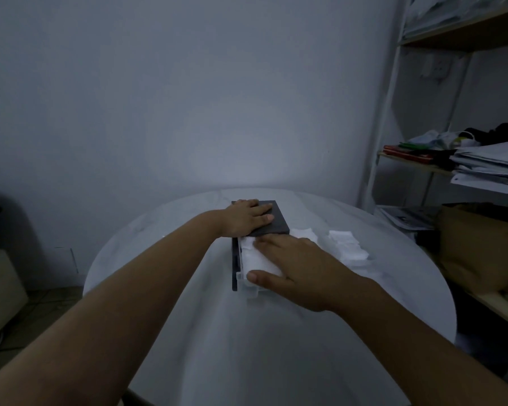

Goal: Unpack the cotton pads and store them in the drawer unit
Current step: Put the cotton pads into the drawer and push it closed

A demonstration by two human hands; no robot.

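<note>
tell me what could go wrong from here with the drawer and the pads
1. The cotton pads sit heaped in the open drawer under the right hand; they might snag on the drawer unit when it closes.
2. The loose pads lie beside the right arm and could get brushed off the table.

We count one table (188,317), one drawer unit (276,221) with one clear drawer (247,285), and two hands, left hand (248,216) and right hand (294,265). Cotton pads (342,240) come in three clumps: one drawer stack (258,259), plus a middle pile (305,233) and a right pile (353,254). Single pads are too blurry for us to count.
</note>
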